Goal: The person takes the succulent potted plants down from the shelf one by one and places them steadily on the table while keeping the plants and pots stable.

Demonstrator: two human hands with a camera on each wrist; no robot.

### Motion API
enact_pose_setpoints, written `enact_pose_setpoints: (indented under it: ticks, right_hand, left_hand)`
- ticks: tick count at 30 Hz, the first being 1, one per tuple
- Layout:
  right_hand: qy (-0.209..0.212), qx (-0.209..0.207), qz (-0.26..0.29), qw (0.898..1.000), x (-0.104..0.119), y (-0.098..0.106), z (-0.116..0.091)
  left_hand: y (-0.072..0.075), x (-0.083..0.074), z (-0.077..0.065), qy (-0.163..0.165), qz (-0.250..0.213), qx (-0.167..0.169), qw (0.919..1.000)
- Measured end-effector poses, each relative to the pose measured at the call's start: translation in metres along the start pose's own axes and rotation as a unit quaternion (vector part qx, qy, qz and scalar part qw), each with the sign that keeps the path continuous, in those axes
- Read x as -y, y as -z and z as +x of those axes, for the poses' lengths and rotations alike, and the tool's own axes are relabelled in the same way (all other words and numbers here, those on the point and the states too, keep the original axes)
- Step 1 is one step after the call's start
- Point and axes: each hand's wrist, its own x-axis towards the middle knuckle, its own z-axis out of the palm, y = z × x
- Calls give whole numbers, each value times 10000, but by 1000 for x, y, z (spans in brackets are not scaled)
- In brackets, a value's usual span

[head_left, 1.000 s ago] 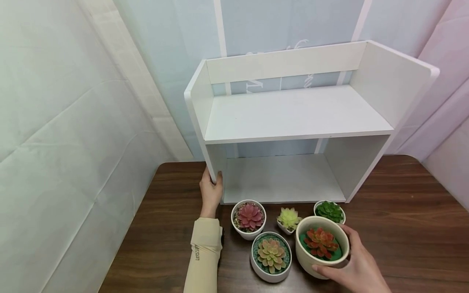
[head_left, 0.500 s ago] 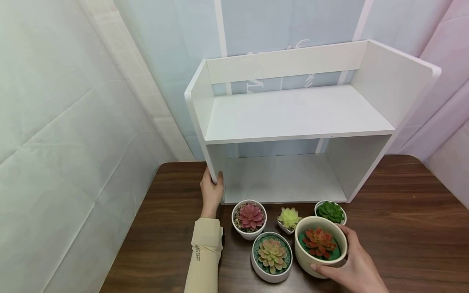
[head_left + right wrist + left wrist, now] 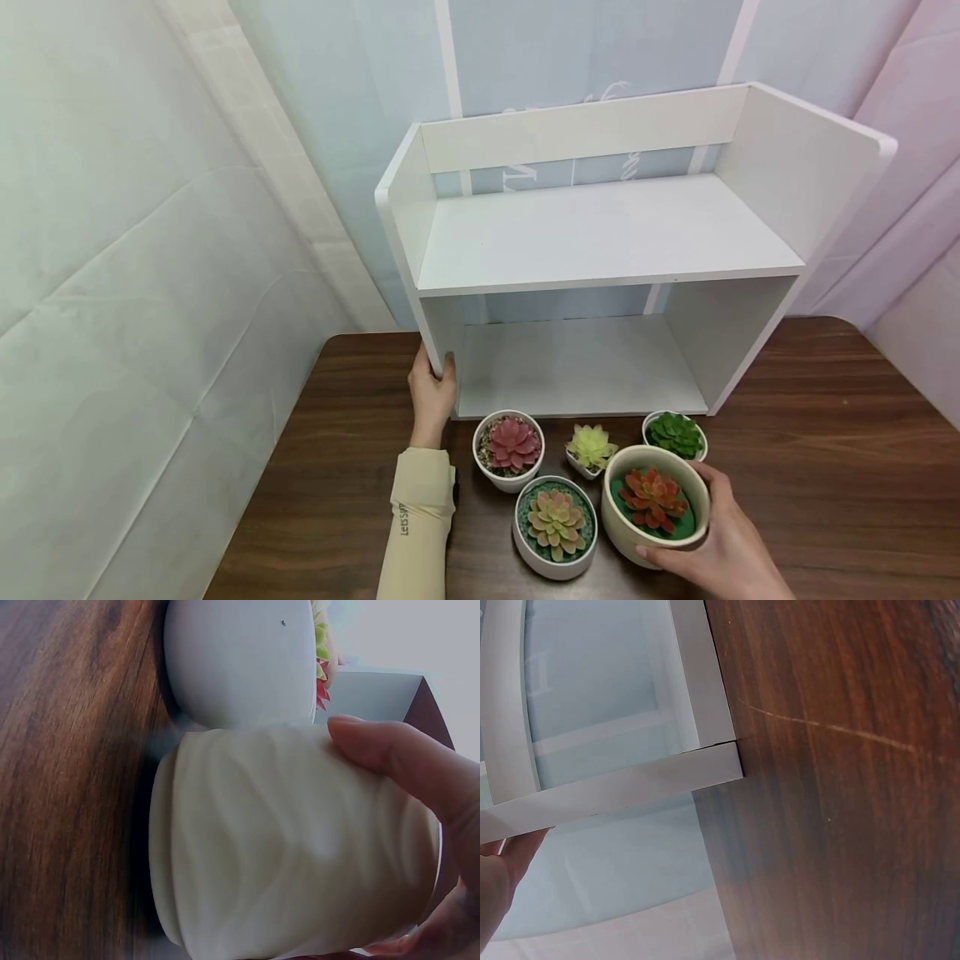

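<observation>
A white two-tier shelf (image 3: 592, 371) stands on the brown table. Its left side panel is gripped low down by my left hand (image 3: 432, 398), thumb on the inner side; the left wrist view shows part of this hand (image 3: 514, 862) at the panel's edge. My right hand (image 3: 731, 542) holds a cream pot (image 3: 622, 533) with a red-orange succulent (image 3: 654, 498), thumb on its near side and fingers round the right. In the right wrist view the cream pot (image 3: 300, 840) has a wavy surface and stands close beside a white pot (image 3: 240, 660).
Several potted succulents stand before the shelf: a pink one (image 3: 512, 443) at left, a yellow-green one (image 3: 591, 447) in the middle, a dark green one (image 3: 675, 434) behind the cream pot, and a peach-green one (image 3: 556, 525) in front. Pale cloth (image 3: 150, 250) hangs at the left.
The cream pot has shifted very slightly to the left with my right hand. My left hand keeps its grip on the shelf panel, and the other pots stay where they were.
</observation>
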Motion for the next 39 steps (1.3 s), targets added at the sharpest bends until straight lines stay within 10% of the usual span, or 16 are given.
enact_pose_setpoints:
  ticks: [12, 19, 39]
  right_hand:
    - [865, -693, -196, 9936, -11, -6, -4]
    - [861, -670, -194, 9938, -12, -7, -5]
    - [679, 8, -23, 9977, -11, -2, -5]
  left_hand:
    - [0, -3, -1, -56, 64, -116, 9999]
    - [4, -44, -5, 18, 100, -131, 9999]
    - [-1, -3, -2, -66, 27, -171, 9998]
